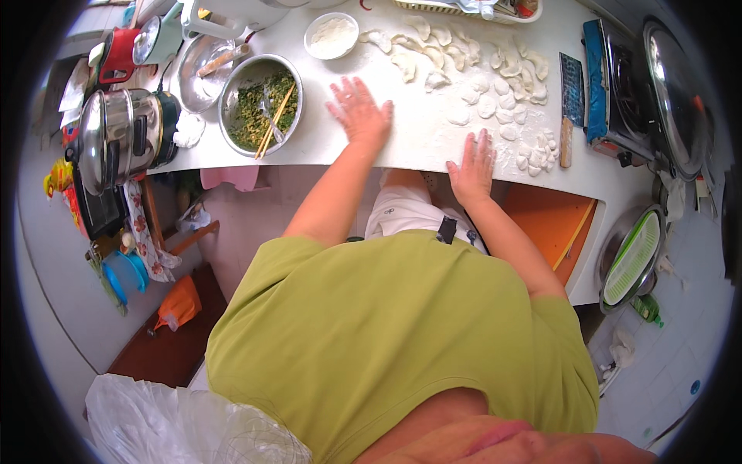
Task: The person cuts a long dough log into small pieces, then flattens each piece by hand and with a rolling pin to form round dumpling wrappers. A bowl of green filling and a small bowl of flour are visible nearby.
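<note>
My left hand (360, 113) lies palm down on the white countertop (417, 133) with its fingers spread, holding nothing. To its left stands a steel bowl of chopped green filling (249, 110), a pair of chopsticks (275, 122) and a spoon resting in it. My right hand (474, 171), floury and empty, rests near the counter's front edge, fingers slightly apart. Flattened dough rounds (487, 107) and small dough pieces (536, 159) lie beyond and to the right of it. Folded dumplings (435, 55) are spread farther back, near a white bowl of flour (332, 37).
Left of the filling are a steel basin (200, 81) with a rolling pin (223, 60) and a steel pot (110, 139). A cleaver (571, 87) lies at the right, beside a portable gas stove (620, 98). An orange cabinet door (542, 214) is below the counter.
</note>
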The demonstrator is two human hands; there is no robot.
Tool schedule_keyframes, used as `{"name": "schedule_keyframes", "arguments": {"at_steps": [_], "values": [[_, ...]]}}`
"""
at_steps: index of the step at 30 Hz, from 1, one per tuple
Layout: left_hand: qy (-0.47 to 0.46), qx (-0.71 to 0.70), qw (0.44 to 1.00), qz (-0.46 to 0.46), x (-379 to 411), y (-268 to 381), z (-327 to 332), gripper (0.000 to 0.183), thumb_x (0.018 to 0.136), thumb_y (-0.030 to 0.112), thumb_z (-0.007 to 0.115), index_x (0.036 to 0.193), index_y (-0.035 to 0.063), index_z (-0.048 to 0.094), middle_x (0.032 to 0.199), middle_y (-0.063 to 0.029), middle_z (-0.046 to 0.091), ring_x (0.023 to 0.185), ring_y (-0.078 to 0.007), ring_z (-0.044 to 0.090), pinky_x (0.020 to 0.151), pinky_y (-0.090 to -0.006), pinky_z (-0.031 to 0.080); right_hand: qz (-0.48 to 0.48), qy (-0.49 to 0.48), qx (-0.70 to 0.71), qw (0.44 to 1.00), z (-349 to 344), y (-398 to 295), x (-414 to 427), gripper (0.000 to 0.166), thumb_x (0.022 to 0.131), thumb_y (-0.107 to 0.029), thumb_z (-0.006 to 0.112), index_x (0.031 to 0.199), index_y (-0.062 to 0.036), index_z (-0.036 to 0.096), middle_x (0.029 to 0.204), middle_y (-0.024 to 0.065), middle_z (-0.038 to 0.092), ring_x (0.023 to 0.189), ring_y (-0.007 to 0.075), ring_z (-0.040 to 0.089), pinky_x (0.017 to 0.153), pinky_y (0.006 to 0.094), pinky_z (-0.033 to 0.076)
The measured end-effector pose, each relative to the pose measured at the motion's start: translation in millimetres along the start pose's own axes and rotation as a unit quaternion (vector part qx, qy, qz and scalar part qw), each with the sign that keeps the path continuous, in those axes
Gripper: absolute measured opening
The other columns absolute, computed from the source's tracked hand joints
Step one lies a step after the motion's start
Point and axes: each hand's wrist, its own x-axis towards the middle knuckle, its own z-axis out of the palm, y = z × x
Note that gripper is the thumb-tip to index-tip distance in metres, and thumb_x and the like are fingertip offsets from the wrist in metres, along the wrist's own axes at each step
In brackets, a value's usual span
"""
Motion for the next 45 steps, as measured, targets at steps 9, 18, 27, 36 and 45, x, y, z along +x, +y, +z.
{"name": "schedule_keyframes", "arguments": {"at_steps": [9, 18, 27, 36, 45], "values": [[0.018, -0.043, 0.999, 0.01, 11.9, 35.3, 0.8, 0.095, 0.092, 0.057, 0.048, 0.152, -0.0069, 0.012, 0.16, -0.0248, 0.009, 0.148, -0.0435, -0.004, 0.117, -0.0574, -0.004, 0.035, 0.14, 0.009, 0.99, -18.4, 40.7, -16.0, 0.072, 0.086, -0.031, 0.065, 0.146, -0.0045, 0.034, 0.155, 0.0207, 0.022, 0.141, 0.0426, 0.023, 0.116, 0.0566, 0.017], [0.209, -0.418, 0.879, 0.094, 23.7, 84.8, 16.8, 0.056, 0.092, 0.017, 0.053, 0.14, -0.006, 0.036, 0.142, -0.0236, 0.031, 0.134, -0.041, 0.028, 0.113, -0.0503, 0.022, 0.208, 0.053, -0.095, 0.972, -67.8, 86.4, 19.4, 0.051, 0.083, -0.025, 0.07, 0.13, -0.0139, 0.054, 0.124, 0.011, 0.056, 0.121, 0.0326, 0.047, 0.101, 0.0491, 0.037], [0.175, -0.495, 0.851, -0.016, -10.7, -17.3, -3.8, 0.025, 0.094, 0.007, 0.051, 0.115, -0.0021, 0.058, 0.115, -0.0147, 0.054, 0.101, -0.0262, 0.058, 0.093, -0.035, 0.047, 0.06, 0.116, 0.161, 0.978, -69.0, 63.3, 45.2, 0.035, 0.08, -0.011, 0.069, 0.114, -0.0089, 0.061, 0.107, 0.0122, 0.06, 0.1, 0.0308, 0.059, 0.088, 0.0412, 0.048], [0.167, -0.474, 0.864, -0.033, -56.8, -51.2, -4.2, 0.025, 0.093, 0.002, 0.05, 0.116, -0.0014, 0.057, 0.119, -0.013, 0.05, 0.1, -0.0213, 0.057, 0.093, -0.0326, 0.049, -0.22, 0.055, 0.207, 0.952, -1.6, -57.6, 65.6, 0.044, 0.072, -0.005, 0.074, 0.113, -0.0091, 0.061, 0.108, 0.012, 0.06, 0.101, 0.0321, 0.058, 0.089, 0.0393, 0.049], [0.149, -0.33, 0.932, 0.037, -42.5, -3.2, 8.6, 0.049, 0.085, 0.013, 0.061, 0.13, -0.0016, 0.047, 0.131, -0.0202, 0.047, 0.123, -0.0369, 0.044, 0.108, -0.0479, 0.033, -0.09, 0.009, 0.28, 0.956, -12.8, -20.5, 41.6, 0.043, 0.076, -0.008, 0.075, 0.116, -0.0059, 0.06, 0.103, 0.0095, 0.062, 0.084, 0.0216, 0.064, 0.077, 0.0327, 0.053]]}}
